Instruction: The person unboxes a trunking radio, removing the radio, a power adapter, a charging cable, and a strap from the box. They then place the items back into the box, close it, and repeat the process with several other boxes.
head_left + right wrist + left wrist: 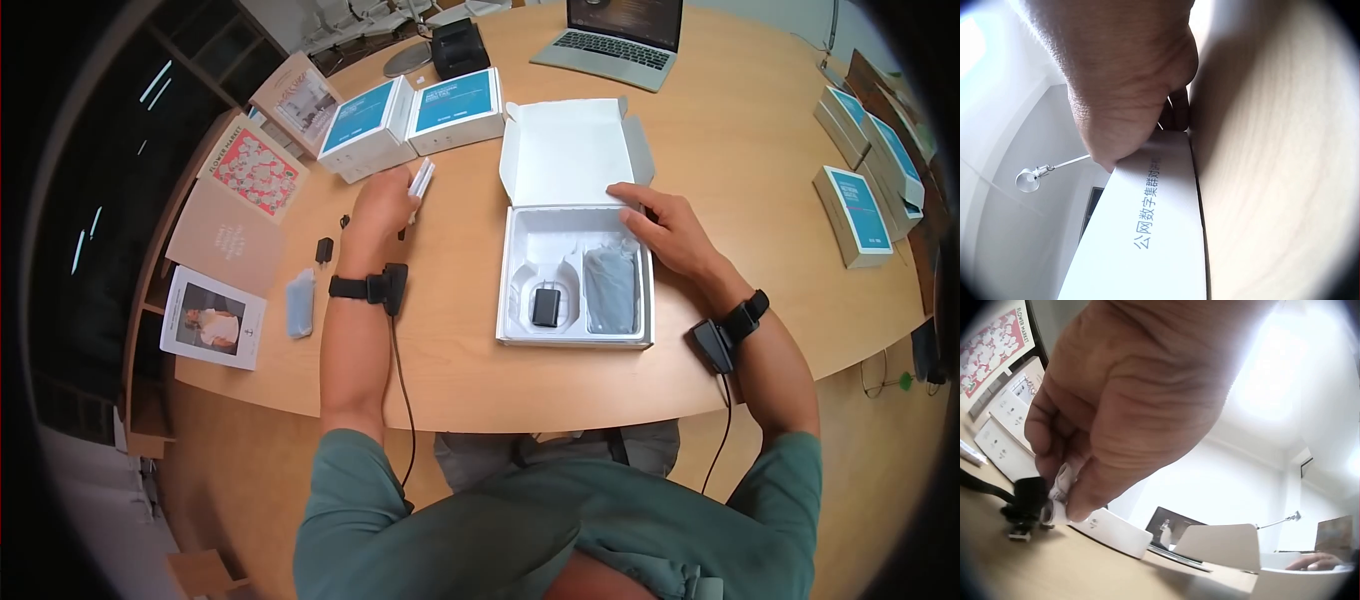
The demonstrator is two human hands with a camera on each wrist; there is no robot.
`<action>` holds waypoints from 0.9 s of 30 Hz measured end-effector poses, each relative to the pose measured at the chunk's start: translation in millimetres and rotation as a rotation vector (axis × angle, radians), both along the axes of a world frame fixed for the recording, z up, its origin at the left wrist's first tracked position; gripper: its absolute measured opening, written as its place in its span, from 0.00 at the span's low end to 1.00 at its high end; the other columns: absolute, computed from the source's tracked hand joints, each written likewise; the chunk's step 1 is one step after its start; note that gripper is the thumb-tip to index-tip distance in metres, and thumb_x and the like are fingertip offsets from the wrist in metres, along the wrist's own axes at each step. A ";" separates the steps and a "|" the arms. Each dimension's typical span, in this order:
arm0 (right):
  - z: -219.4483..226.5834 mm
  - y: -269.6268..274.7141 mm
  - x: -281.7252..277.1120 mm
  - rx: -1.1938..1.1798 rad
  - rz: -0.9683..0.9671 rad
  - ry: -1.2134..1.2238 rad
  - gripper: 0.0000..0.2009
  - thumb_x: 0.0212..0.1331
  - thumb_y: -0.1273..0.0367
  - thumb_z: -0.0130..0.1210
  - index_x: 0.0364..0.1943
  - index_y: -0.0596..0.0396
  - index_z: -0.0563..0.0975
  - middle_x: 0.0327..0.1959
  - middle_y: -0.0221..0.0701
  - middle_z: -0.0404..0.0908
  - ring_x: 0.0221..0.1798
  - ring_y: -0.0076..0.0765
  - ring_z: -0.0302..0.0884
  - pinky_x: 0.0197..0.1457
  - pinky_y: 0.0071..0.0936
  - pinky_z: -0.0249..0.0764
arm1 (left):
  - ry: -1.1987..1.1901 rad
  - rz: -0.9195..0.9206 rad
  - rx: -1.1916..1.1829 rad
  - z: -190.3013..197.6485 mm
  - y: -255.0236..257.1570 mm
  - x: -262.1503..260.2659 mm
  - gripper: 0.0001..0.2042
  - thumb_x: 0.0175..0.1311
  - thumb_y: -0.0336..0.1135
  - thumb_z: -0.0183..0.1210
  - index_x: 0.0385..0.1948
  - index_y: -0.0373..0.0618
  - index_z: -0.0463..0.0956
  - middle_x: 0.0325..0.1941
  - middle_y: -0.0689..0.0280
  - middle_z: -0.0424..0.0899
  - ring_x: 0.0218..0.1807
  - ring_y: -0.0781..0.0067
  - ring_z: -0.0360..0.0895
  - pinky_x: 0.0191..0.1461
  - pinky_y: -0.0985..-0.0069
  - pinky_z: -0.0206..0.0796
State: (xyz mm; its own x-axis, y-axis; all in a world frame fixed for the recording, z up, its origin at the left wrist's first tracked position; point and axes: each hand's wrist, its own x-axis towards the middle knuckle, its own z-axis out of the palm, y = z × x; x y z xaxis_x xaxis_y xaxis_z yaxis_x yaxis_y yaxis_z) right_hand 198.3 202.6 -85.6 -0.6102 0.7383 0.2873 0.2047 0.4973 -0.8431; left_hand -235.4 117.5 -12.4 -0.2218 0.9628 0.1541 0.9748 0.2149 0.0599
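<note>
My left hand [383, 205] is at the left of the table, pinching a folded piece of white paper [1057, 509] between thumb and fingers. Right beside those fingertips, in the left wrist view, is a black cable with a USB plug [1021, 519]. An open white box [578, 335] stands before me with its lid folded back. In it are a black charger plug [546, 308] and a bagged grey item [611, 290] in separate compartments. My right hand [675, 232] grips the box at its back right corner, thumb over the rim; its lower fingers are partly hidden.
Two blue-topped boxes [455, 100] stand behind my left hand, and several more [855, 215] at the right. A black adapter [324, 250] and a bagged item [300, 303] lie at the left, near cards and magazines [255, 170]. A laptop [612, 55] stands at the back.
</note>
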 end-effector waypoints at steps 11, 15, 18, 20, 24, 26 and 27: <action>-1.4 0.2 -1.7 -0.022 -0.015 0.004 0.20 0.77 0.66 0.61 0.67 0.59 0.83 0.55 0.37 0.91 0.50 0.29 0.84 0.58 0.30 0.80 | 0.026 -0.641 -0.272 32.5 -69.3 175.5 0.15 0.71 0.47 0.68 0.40 0.43 0.83 0.31 0.51 0.88 0.38 0.41 0.87 0.43 0.49 0.76; -2.2 0.5 -4.4 -0.053 0.005 0.044 0.19 0.76 0.67 0.61 0.67 0.59 0.83 0.52 0.35 0.91 0.49 0.26 0.83 0.57 0.28 0.80 | -0.026 -0.639 -0.285 3.5 -75.8 195.4 0.16 0.69 0.44 0.69 0.43 0.40 0.80 0.27 0.49 0.87 0.34 0.41 0.87 0.40 0.46 0.77; -0.9 -1.1 -2.8 -0.111 -0.008 0.005 0.19 0.77 0.68 0.61 0.67 0.59 0.83 0.47 0.31 0.90 0.46 0.23 0.81 0.54 0.26 0.79 | 0.001 -0.629 -0.270 3.7 -72.1 197.1 0.16 0.68 0.42 0.69 0.44 0.39 0.78 0.27 0.50 0.87 0.34 0.40 0.87 0.40 0.48 0.77; -5.9 1.5 -4.9 -0.039 -0.017 0.033 0.19 0.77 0.68 0.61 0.67 0.59 0.83 0.45 0.30 0.88 0.44 0.22 0.79 0.52 0.25 0.78 | -0.032 -0.620 -0.220 22.1 -76.4 188.7 0.14 0.68 0.40 0.68 0.43 0.39 0.78 0.29 0.50 0.88 0.37 0.40 0.88 0.41 0.48 0.78; -3.7 0.4 -3.5 -0.095 -0.014 0.009 0.19 0.77 0.68 0.61 0.67 0.59 0.83 0.44 0.28 0.87 0.43 0.21 0.78 0.50 0.25 0.78 | -0.157 -0.395 0.057 59.1 -64.8 116.8 0.13 0.67 0.39 0.68 0.38 0.38 0.78 0.34 0.51 0.88 0.39 0.49 0.86 0.43 0.55 0.77; -4.3 3.4 -1.7 -0.108 0.007 -0.003 0.19 0.77 0.68 0.61 0.67 0.59 0.83 0.43 0.27 0.87 0.42 0.20 0.78 0.50 0.24 0.78 | -0.247 -0.191 0.090 63.4 -43.4 56.4 0.15 0.64 0.41 0.71 0.37 0.38 0.79 0.33 0.52 0.86 0.37 0.56 0.84 0.42 0.59 0.75; -4.8 3.2 -1.9 -0.103 0.004 -0.001 0.19 0.77 0.68 0.61 0.67 0.59 0.83 0.43 0.27 0.87 0.42 0.20 0.78 0.50 0.24 0.78 | -0.247 -0.042 0.066 59.2 -34.0 26.5 0.16 0.63 0.42 0.73 0.36 0.39 0.79 0.32 0.53 0.86 0.35 0.58 0.83 0.41 0.61 0.75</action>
